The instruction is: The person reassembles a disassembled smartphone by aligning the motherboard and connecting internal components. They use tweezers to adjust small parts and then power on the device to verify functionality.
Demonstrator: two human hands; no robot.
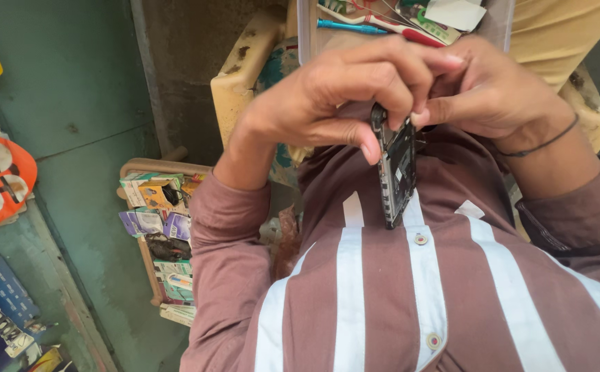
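I hold a dark opened phone [397,172] edge-on and upright, close against my striped maroon shirt. Its inner frame and parts show along the side. My left hand [327,96] curls over the phone's top, thumb and fingers pinching its upper edge. From the other side my right hand [496,96], with a thin black band on its wrist, meets it, fingertips pressed to the same upper end. The phone's lower end hangs free above a shirt button.
A clear plastic box [304,27] with a blue screwdriver [348,27], a red-handled tool [410,32] and small parts sits just beyond my hands on a worn yellow seat [241,76]. Packaged accessories hang on a rack [159,227] at left, beside a teal wall [73,103].
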